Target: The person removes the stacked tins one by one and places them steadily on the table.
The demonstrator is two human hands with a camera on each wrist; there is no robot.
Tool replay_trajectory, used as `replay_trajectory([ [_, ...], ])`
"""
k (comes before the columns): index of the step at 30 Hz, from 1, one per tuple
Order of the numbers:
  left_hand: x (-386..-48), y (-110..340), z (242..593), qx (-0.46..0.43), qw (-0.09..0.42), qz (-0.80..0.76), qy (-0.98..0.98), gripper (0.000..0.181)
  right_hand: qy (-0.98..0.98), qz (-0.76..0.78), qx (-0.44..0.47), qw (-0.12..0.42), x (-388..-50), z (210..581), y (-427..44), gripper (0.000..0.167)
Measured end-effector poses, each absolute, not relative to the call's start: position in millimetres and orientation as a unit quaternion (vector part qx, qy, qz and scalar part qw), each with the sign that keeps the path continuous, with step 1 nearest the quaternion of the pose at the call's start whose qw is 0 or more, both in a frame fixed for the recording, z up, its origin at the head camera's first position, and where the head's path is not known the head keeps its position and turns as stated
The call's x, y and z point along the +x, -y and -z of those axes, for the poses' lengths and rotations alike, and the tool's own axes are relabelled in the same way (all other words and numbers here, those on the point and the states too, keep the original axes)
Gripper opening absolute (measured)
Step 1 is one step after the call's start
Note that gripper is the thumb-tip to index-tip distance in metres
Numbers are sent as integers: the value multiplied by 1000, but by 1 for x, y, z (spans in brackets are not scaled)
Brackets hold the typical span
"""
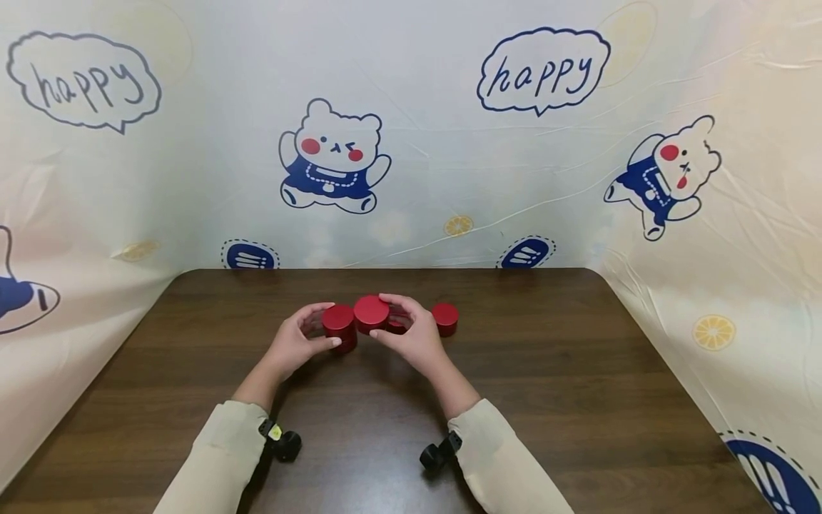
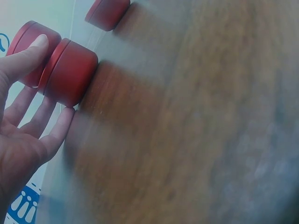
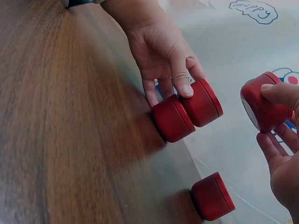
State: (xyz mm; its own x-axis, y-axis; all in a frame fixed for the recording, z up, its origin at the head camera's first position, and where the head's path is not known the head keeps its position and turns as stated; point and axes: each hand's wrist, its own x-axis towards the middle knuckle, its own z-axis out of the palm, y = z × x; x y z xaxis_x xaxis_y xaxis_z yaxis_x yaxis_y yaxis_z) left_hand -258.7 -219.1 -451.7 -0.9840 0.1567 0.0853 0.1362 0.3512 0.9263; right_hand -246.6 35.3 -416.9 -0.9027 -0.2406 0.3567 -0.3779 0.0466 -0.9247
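Two small red round tins stand stacked at the middle of the table (image 1: 385, 428), the upper tin (image 1: 338, 317) on the lower tin (image 3: 171, 122). My left hand (image 1: 297, 343) grips this stack from the left, its thumb on the upper tin and a fingertip low beside the bottom one. Just to the right, my right hand (image 1: 414, 339) holds another red tin (image 1: 372, 314) between thumb and fingers. That tin is lifted off the table and tilted, its pale underside (image 3: 249, 109) showing in the right wrist view. Part of a further red tin (image 1: 399, 323) shows behind the right fingers.
One red tin (image 1: 445, 320) stands on the table right of my right hand. A light patterned cloth (image 1: 437, 164) with bears and lettering hangs behind the table's far edge. Each wrist wears a small black camera, one left (image 1: 282, 441) and one right (image 1: 439, 452).
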Motion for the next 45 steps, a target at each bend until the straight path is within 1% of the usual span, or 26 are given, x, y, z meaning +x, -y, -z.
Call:
replay_trajectory([
  [10, -259, 221, 455, 91, 10, -571, -816, 70, 728, -647, 219, 64, -245, 419, -41, 54],
  [20, -260, 222, 457, 84, 13, -565, -821, 71, 730, -650, 205, 52, -239, 421, -48, 56],
  [22, -260, 222, 458, 84, 15, -564, -822, 71, 732, -647, 205, 52, -232, 413, -50, 55],
  [24, -260, 222, 457, 84, 16, -564, -822, 71, 734, -646, 204, 53, -232, 412, -51, 55],
  [27, -259, 222, 457, 85, 13, -566, -820, 71, 734, -644, 205, 61, -233, 413, -53, 54],
  [30, -259, 221, 456, 87, 9, -568, -818, 70, 731, -650, 199, 66, -240, 425, -56, 55],
  [39, -259, 221, 454, 90, 8, -571, -816, 70, 725, -655, 197, 84, -241, 426, -64, 53],
  [45, -259, 222, 454, 89, 11, -573, -815, 70, 711, -667, 202, 94, -243, 428, -68, 54],
])
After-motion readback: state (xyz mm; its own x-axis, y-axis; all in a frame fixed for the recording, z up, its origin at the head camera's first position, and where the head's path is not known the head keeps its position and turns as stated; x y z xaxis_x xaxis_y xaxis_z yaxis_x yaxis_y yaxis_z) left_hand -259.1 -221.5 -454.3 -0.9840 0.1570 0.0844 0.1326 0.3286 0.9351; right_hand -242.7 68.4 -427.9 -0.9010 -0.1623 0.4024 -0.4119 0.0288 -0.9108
